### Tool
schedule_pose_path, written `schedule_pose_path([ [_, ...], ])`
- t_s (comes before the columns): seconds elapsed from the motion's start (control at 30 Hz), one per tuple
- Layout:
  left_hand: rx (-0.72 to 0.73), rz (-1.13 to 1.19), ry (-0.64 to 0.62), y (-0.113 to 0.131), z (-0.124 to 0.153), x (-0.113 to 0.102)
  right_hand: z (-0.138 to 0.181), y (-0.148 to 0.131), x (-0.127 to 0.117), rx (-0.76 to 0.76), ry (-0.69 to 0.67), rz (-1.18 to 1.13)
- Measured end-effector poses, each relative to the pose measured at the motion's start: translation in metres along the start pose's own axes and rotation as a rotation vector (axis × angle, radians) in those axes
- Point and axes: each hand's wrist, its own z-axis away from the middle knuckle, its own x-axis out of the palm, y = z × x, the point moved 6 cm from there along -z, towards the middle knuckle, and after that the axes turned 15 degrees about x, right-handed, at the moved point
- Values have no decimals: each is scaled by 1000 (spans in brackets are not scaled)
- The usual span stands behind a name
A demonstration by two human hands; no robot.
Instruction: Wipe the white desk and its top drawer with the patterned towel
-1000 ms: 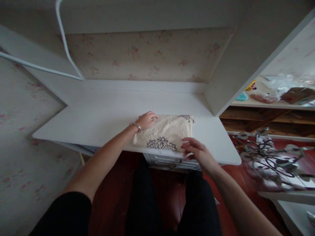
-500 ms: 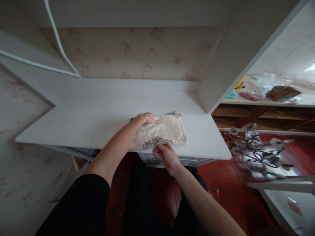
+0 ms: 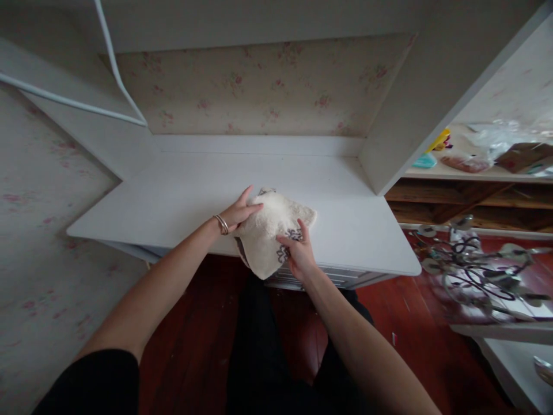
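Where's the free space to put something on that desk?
The widest bare patch of the white desk lies between the left hand and the left side panel. Another runs right of the cloth toward the right side panel, and a strip lies behind the cloth. The front middle is crowded: there the left hand and right hand hold the cloth.

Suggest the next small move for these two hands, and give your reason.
I'd probably lower the cloth's near corner onto the desk: the left hand and right hand are both on the bunched cloth, and that corner reaches past the desk's front edge in this view.
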Motion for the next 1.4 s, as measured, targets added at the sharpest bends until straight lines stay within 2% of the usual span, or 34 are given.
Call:
schedule_pose_path([
  [0.1,208,-153,-224,27,23,-1,-5,-9,-5,-28,19,-8],
  [0.17,272,-397,-293,38,35,-5,-3,-22,-7,-63,8,10],
  [0.3,354,-940,-196,63,52,-6,14,-53,-4,-128,-103,127],
  [0.37,447,-1075,-118,84,62,0,25,-66,-1,-129,-151,183],
  [0.43,495,-1049,-75,102,72,6,38,-79,0,-131,-179,210],
  [0.53,477,-735,-84,115,76,10,55,-99,1,-164,-186,226],
  [0.63,452,-362,-13,102,62,6,52,-116,0,-196,-167,248],
  [0.73,417,-197,46,61,31,8,18,-120,-7,-155,-129,269],
  [0.87,225,-371,142,-10,-3,9,-38,-110,-30,-45,5,315],
  [0.97,141,-419,182,-36,-6,7,-51,-100,-44,-16,45,366],
  [1.07,144,-399,195,-35,-1,6,-46,-92,-47,-31,16,490],
  [1.2,82,-420,270,-25,9,1,-47,-103,-46,-259,127,727],
  [1.3,126,-736,287,-6,22,9,-61,-115,-50,-350,237,825],
  [1.4,279,-1089,266,20,39,33,-64,-122,-57,-386,298,916],
])
